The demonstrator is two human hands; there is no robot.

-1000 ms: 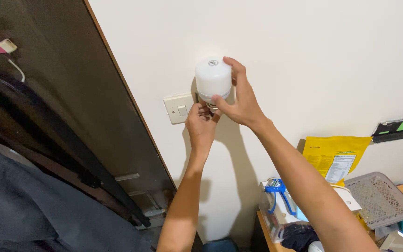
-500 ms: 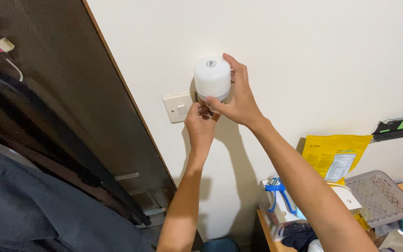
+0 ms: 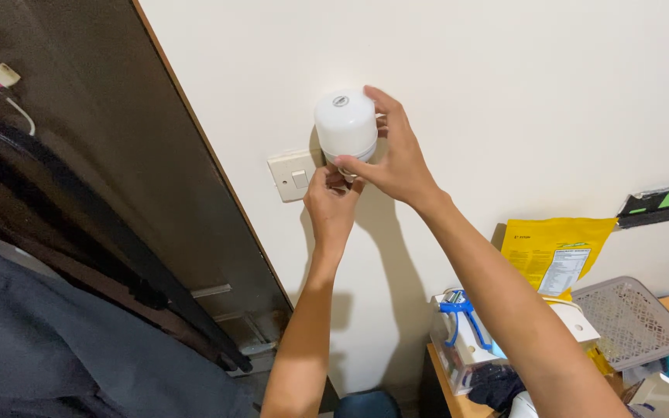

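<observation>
Right hand wraps its fingers around the white bulb-shaped lamp just right of the wall switch; left hand pinches its base underneath.

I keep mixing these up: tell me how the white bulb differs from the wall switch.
The bulb is a rounded drum standing out from the wall; the switch is a flat square plate. The bulb is white, the switch cream. The right hand wraps the bulb; the left hand sits beneath it, beside the switch.
</observation>
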